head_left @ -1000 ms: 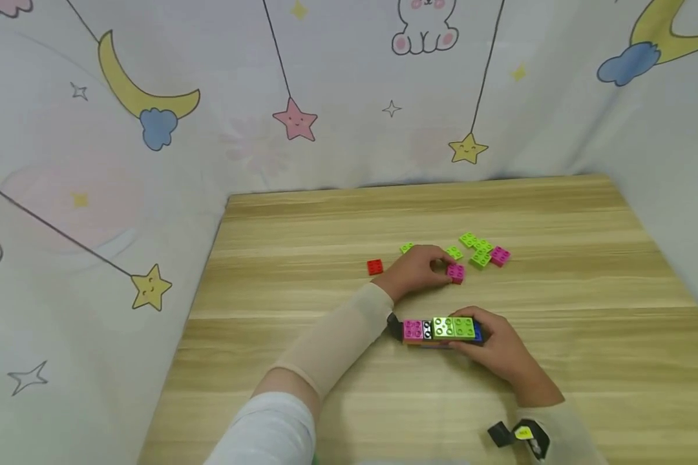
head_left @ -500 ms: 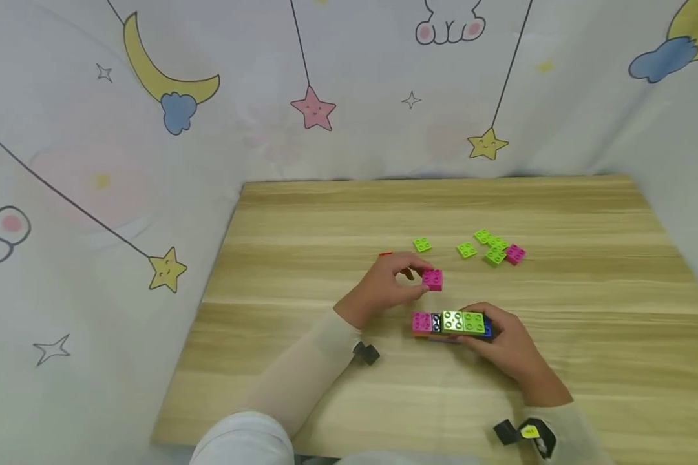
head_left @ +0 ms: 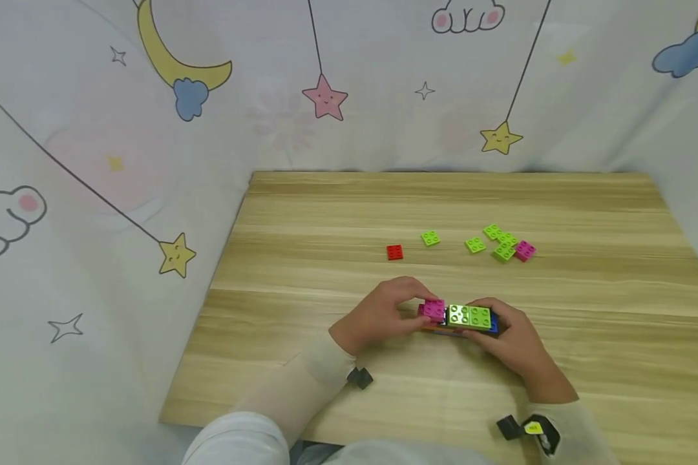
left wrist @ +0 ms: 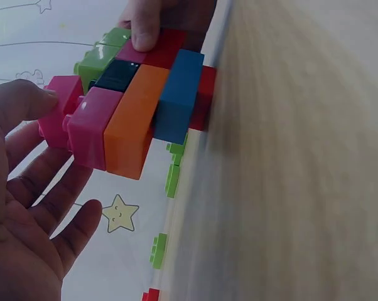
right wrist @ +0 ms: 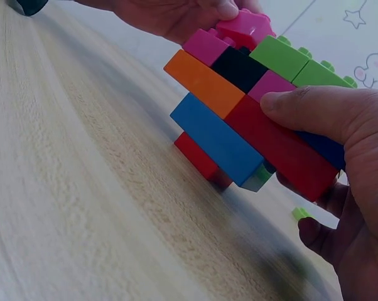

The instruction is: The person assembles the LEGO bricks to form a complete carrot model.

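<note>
My left hand (head_left: 384, 313) pinches a pink toy brick (head_left: 433, 310) between thumb and fingers, at the left end of a stack's top. In the left wrist view that pink brick (left wrist: 60, 110) sits against the studs of another pink brick (left wrist: 96, 128), slightly askew. The stack (right wrist: 239, 110) is built in layers: red at the bottom, then blue, orange and red, then pink, black and dark blue, with two lime bricks (head_left: 469, 316) on top. My right hand (head_left: 512, 332) grips the stack's right end, thumb on its near side.
Farther back on the wooden table (head_left: 326, 213) lie a red brick (head_left: 394, 252), a lone lime brick (head_left: 430, 238), another lime brick (head_left: 475, 245), and a cluster of lime bricks (head_left: 504, 250) touching a pink brick (head_left: 525, 250). A patterned cloth (head_left: 372, 142) hangs behind the table.
My left hand has picked up the pink brick from the table and brought it toward me onto the stack's left end. My right hand keeps its grip on the stack.
</note>
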Demonstrator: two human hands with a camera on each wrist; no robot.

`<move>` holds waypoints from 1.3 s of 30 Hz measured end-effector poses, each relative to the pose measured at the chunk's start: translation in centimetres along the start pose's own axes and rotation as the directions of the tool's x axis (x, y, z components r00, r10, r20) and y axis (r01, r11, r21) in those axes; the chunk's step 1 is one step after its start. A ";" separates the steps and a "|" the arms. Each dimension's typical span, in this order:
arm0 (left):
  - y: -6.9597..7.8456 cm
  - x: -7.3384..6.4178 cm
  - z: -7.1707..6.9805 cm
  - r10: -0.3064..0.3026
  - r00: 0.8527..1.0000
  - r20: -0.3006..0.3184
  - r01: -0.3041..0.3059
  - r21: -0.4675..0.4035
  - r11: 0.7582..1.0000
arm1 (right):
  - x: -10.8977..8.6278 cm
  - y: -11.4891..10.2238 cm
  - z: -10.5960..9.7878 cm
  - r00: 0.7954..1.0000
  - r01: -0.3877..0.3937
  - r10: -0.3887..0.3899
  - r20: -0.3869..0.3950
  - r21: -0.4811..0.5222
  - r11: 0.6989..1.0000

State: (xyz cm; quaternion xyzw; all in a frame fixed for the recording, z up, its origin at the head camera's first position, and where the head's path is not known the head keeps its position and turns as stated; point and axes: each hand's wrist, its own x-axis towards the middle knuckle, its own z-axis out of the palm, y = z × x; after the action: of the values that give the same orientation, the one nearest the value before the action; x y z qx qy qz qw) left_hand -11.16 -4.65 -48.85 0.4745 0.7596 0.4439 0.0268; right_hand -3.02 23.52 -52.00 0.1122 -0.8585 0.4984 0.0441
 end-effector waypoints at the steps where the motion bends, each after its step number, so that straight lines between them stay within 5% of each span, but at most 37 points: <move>1: 0.0 0.0 0.1 0.007 1.000 0.001 -0.007 0.018 1.000 | 0.0 0.0 0.0 1.000 0.004 -0.004 -0.002 -0.002 1.000; 21: 1.5 0.5 0.5 0.024 1.000 0.019 -0.027 0.154 0.988 | 0.0 -0.6 -0.1 1.000 -0.009 0.009 0.013 0.029 1.000; 39: 2.4 0.8 0.4 -0.058 0.997 0.060 0.044 0.214 0.976 | 0.0 -0.5 0.0 1.000 -0.021 0.021 0.009 -0.023 0.999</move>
State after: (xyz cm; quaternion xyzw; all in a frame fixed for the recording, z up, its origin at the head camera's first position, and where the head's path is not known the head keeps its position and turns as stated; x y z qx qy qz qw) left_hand -9.78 -3.39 -47.11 0.4694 0.8133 0.3436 0.0124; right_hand -2.89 23.31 -51.61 0.1048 -0.8656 0.4882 0.0361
